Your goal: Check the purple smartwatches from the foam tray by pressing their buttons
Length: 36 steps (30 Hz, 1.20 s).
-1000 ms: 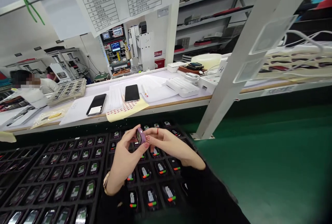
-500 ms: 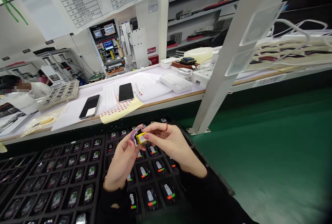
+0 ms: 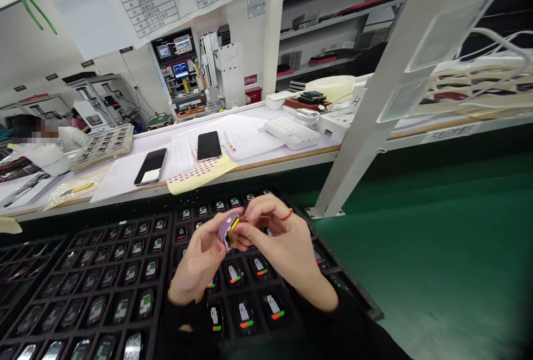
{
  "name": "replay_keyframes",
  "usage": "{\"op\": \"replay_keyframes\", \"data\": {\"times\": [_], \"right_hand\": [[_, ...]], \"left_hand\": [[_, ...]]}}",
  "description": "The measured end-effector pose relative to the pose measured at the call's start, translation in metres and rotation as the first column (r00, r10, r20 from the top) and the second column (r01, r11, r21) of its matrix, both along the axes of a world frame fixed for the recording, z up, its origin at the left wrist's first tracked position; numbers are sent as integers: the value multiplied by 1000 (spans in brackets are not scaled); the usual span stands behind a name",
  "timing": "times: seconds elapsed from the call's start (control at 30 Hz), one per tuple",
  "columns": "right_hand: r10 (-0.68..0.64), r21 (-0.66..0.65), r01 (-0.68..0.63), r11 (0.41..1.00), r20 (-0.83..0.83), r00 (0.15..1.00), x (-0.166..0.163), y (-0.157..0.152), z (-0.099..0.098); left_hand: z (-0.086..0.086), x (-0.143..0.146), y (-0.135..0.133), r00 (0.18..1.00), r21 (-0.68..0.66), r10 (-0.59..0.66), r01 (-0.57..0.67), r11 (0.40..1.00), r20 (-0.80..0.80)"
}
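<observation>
While both hands are raised above the dark tray of small devices, a small purple casing is held between them. The casing is pinched by the fingers of the left hand from below and from the left, and a yellow part is seen at its open side. The right hand is closed over the casing from the right, its thumb and fingertips pressed against the yellow part and the casing's edge; a red band is worn on one of its fingers. Both hands are thus clamped on the same piece, which is kept in the air just above the tray's far middle rows and is not touching the tray. How the yellow part is seated inside the casing cannot be told, as it is partly hidden by the fingers.

The tray's compartments are filled with small devices, those nearest the hands marked with white labels and red and green strips. Beyond the tray, a white bench is seen, on which two dark phones and a yellow sheet of red dots are laid. To the right, a green surface is crossed by a slanted white post. Another person is seated at the far left.
</observation>
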State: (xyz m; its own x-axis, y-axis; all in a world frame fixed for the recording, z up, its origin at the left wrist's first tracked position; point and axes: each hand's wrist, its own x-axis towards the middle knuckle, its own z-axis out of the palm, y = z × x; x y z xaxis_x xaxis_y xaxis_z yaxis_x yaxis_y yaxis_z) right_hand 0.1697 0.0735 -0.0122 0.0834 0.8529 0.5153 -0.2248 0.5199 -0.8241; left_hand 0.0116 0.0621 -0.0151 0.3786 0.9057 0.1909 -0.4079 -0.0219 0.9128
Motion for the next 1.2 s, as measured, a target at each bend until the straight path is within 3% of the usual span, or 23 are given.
{"op": "replay_keyframes", "data": {"times": [0.1,0.23,0.33,0.43,0.5,0.53,0.57,0.67,0.73,0.87,1.0,1.2], "right_hand": [[-27,14,26,1000,47,999,7,3,1],[0,13,-3,1000,232,973,22,8,3],[-91,32,85,996,295,951,32,15,0],[-180,-33,207,978,374,910,39,35,-9],[-138,-61,217,974,603,786,39,57,-19],[-58,-75,179,981,767,639,37,69,-26],[22,-111,125,986,827,562,33,81,-33],[171,-204,52,978,915,366,19,112,-60],[217,-242,79,967,946,242,10,127,-81],[247,-258,132,957,964,96,-1,143,-113],[317,-325,109,939,945,84,-1,154,-123],[502,-526,60,849,835,225,10,159,-122]], "left_hand": [[2,2,-2,999,-16,-31,31,999,-9],[-1,6,-3,999,-40,3,-5,999,-50],[-2,7,-1,996,-68,82,-84,994,-32],[-2,4,1,979,-63,203,-204,977,-16],[-1,0,1,973,-52,231,-231,972,-14],[0,-1,1,972,-41,234,-234,971,-14],[1,-3,1,971,-27,240,-240,970,-15],[2,-7,-1,953,28,301,-300,954,-32],[2,-10,-4,940,61,339,-335,940,-51],[4,-14,-9,937,102,343,-335,937,-72],[8,-18,-12,929,94,358,-349,932,-96],[7,-27,-8,885,134,452,-438,889,-107]]}}
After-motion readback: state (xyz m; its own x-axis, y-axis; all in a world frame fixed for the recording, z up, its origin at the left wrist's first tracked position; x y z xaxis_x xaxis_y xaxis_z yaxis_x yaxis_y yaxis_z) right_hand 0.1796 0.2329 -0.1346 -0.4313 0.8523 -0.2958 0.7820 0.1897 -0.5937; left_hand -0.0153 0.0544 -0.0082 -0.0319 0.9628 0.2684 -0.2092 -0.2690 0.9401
